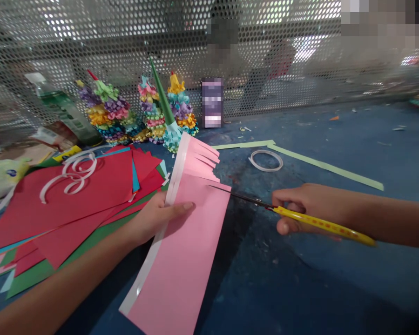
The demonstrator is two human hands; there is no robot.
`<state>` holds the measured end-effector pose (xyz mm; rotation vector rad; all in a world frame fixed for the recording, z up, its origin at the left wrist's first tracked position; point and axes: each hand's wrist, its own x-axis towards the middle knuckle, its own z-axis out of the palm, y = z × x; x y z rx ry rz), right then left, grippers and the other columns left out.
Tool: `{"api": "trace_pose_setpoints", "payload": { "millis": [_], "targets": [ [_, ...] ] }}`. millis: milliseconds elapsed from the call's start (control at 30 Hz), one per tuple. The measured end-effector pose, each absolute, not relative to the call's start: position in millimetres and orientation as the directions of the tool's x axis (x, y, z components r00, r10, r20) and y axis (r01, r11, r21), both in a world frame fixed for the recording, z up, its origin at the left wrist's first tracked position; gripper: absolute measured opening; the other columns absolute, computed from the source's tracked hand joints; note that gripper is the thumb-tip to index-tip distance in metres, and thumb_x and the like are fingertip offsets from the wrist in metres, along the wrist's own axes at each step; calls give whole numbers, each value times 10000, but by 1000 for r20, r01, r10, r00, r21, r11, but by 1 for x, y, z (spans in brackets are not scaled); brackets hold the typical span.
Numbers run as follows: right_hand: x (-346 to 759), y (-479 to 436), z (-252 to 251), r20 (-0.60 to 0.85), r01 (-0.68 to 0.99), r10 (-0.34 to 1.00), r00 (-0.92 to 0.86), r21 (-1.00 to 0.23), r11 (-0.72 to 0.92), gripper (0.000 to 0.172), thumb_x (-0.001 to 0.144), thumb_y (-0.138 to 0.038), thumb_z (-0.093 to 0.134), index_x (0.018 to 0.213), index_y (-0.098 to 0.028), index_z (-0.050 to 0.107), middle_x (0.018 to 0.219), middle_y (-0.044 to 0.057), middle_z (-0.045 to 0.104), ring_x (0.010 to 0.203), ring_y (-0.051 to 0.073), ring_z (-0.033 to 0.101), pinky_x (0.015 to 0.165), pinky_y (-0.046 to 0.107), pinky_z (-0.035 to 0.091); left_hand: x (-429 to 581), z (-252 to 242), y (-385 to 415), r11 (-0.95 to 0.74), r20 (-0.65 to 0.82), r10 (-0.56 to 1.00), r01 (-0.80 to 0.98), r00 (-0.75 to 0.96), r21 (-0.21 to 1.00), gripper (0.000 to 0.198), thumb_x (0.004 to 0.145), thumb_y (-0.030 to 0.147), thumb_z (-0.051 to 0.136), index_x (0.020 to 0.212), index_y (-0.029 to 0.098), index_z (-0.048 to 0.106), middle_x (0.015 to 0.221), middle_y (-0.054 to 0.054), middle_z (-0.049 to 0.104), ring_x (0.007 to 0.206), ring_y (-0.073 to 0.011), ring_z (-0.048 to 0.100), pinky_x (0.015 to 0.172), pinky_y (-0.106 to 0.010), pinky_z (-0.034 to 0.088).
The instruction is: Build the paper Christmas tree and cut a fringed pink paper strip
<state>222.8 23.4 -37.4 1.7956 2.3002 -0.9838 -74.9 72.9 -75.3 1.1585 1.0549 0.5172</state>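
The left hand [164, 216] pinched the long pink paper [195, 242] by its white edge [145, 272], over the blue worktop [300, 288]. The right hand [309, 202] held yellow scissors [321, 225], blades [244, 197] reaching sideways across the paper's right edge.

- pink sheet [199, 242], smooth matt paper, with a glossy, tape-like strip [137, 293] down its left edge
- scissors [321, 225] right of the pink sheet, dark metal blades [246, 197], shiny yellow plastic-looking handle
- red sheets [77, 195] left of it, matt paper
- bottle [64, 111] behind-left of it, glossy see-through plastic
- panel [118, 23] behind it, perforated metal
- tabletop [300, 288] under it, scuffed
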Motion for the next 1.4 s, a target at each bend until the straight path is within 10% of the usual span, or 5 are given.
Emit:
{"api": "trace_pose_setpoints", "payload": {
  "millis": [1400],
  "targets": [
    [199, 32, -27, -416, 853, 794, -443, -468, 231, 397, 864, -619, 502, 823, -228, 450, 722, -9, 553, 584, 160, 483, 499, 257, 313, -82, -88, 83, 511, -355, 682, -69, 640, 857, 119, 754, 202, 794, 842, 131, 755, 757, -59, 754, 675, -202, 718, 614, -285, 586]
  ]
}}
